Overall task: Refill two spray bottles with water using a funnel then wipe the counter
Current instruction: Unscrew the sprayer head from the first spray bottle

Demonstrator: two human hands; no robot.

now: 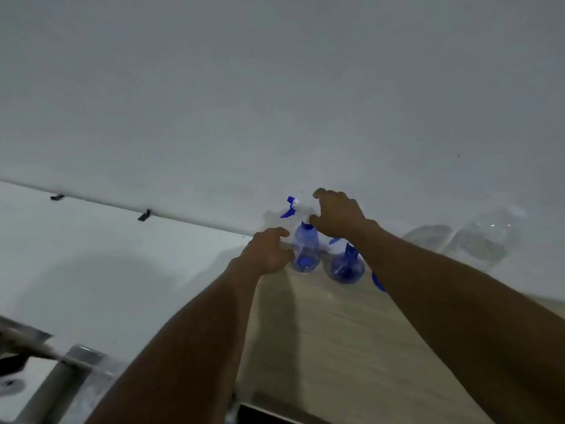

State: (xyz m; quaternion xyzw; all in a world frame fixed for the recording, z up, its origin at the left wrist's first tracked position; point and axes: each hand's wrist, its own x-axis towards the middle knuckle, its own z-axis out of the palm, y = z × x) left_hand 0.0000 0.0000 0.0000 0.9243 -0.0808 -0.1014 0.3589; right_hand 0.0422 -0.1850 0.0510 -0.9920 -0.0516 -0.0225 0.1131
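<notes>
The person's left forearm [183, 341] and right forearm [458, 289] are bare along all their visible length. The left hand [269, 250], right hand [339, 214] and fingers [321, 192] are bare too; blur hides finer detail.

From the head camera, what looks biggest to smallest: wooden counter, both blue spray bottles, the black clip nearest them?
1. Wooden counter
2. Left spray bottle and right spray bottle: about alike, right one partly hidden
3. Black clip

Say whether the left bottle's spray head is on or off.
On: the spray head sits on the left bottle's neck, gripped by the right hand.
</notes>
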